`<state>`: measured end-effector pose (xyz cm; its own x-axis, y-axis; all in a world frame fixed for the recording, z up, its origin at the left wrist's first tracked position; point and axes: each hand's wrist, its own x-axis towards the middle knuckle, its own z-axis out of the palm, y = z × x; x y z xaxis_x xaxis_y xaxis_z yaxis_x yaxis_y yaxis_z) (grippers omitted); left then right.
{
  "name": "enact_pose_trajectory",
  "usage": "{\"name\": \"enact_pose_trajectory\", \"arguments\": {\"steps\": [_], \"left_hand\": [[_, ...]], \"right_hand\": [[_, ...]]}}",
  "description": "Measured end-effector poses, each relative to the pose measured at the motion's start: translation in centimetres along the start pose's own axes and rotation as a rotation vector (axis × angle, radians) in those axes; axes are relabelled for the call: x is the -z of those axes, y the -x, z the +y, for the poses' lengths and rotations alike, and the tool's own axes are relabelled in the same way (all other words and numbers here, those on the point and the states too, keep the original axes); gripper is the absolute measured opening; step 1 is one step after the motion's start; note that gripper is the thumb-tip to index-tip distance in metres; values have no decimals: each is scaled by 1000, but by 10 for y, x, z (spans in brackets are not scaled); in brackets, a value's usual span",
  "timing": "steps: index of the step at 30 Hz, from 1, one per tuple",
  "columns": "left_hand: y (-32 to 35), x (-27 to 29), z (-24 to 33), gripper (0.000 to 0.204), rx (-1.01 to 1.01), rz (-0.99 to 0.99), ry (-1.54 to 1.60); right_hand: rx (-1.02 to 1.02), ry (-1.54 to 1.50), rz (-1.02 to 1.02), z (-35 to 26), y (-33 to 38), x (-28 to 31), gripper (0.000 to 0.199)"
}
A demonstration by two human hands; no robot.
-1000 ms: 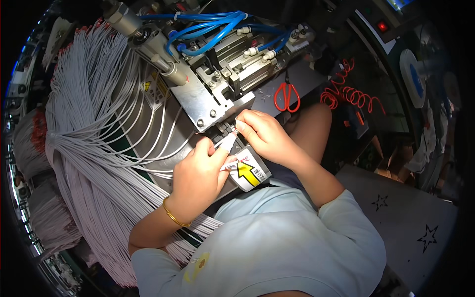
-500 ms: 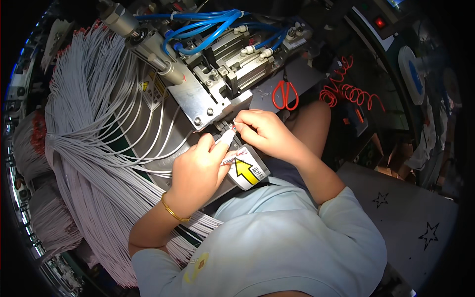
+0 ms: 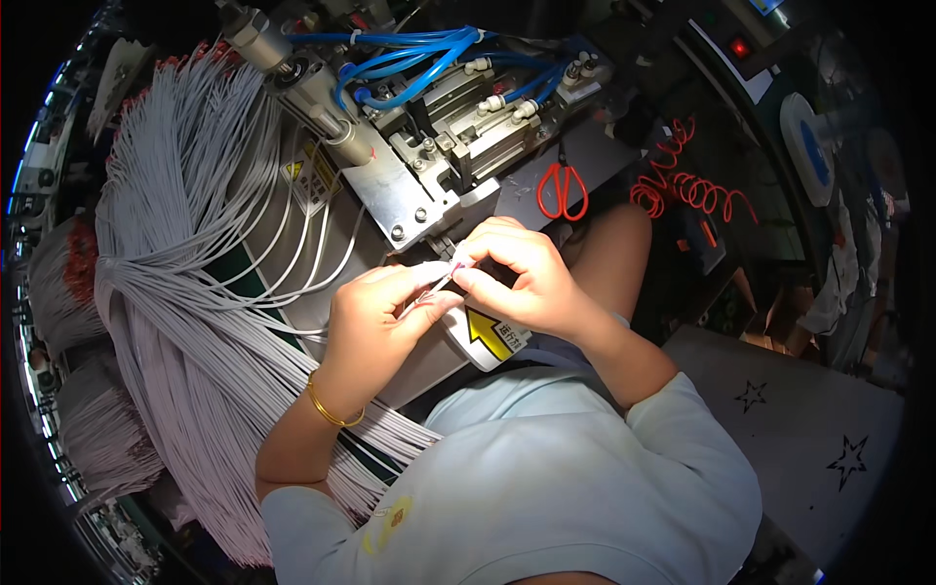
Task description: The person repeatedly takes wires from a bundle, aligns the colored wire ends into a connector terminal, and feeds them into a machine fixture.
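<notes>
On the person's side of the machine (image 3: 390,190), near its front end, the left hand (image 3: 369,317) pinches a pale cable (image 3: 426,292) between thumb and fingers, while the right hand (image 3: 519,278) has its thumb and forefinger closed narrowly on the thin wires (image 3: 458,269) at the cable's tip. A sign (image 3: 487,341) with a yellow arrow sits on the person's side of the machine, partly behind the hands. Left of the machine spreads a big bundle of cables (image 3: 185,322), and right of it lie red-handled scissors (image 3: 563,192)
</notes>
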<state>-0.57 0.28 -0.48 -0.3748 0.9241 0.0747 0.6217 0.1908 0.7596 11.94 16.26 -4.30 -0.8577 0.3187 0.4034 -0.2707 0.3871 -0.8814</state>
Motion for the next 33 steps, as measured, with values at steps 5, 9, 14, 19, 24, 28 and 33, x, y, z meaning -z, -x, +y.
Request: {"name": "enact_pose_trajectory", "arguments": {"steps": [5, 9, 14, 19, 24, 28, 33], "left_hand": [[2, 2, 4, 11, 195, -39, 407], [3, 6, 2, 10, 245, -119, 518], [5, 5, 7, 7, 342, -127, 565], [4, 1, 12, 7, 352, -19, 709], [7, -1, 0, 8, 142, -43, 264], [9, -1, 3, 6, 263, -64, 396], [8, 1, 8, 6, 339, -46, 563]], "right_hand": [[40, 20, -2, -8, -2, 0, 7], [82, 30, -38, -10, -3, 2, 7], [-217, -238, -38, -16, 0, -2, 5], [-436, -543, -29, -16, 3, -4, 4], [1, 277, -88, -17, -1, -1, 5], [44, 249, -90, -18, 0, -4, 8], [-55, 103, 59, -9, -2, -4, 7]]}}
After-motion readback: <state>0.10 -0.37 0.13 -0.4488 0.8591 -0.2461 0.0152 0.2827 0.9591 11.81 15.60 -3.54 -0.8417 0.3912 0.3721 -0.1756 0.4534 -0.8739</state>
